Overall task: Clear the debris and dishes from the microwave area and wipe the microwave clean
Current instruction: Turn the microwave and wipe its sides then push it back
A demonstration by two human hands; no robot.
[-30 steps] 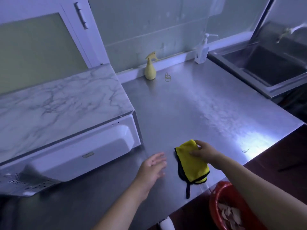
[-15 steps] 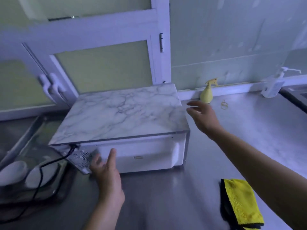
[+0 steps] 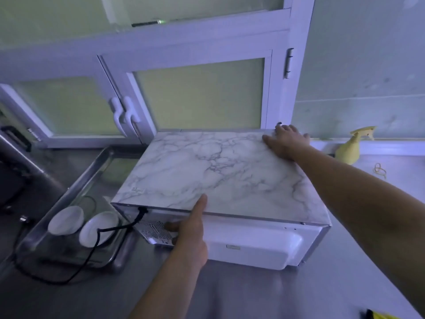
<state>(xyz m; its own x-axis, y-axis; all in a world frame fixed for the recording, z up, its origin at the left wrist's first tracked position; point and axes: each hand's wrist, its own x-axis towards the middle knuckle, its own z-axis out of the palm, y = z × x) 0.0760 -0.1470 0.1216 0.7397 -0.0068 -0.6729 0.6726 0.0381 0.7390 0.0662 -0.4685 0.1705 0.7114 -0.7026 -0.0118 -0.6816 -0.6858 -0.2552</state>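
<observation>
Left hand [image 3: 193,233], right hand [image 3: 284,143], microwave [image 3: 218,171] (label [image 3: 137,190] illegible)

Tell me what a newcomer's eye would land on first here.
The white microwave with a marble-patterned top fills the centre of the steel counter, its vented back toward the camera. The left hand grips its near edge, thumb on top, while the right hand lies on its far right corner. Left of it, two white bowls sit in a metal tray.
</observation>
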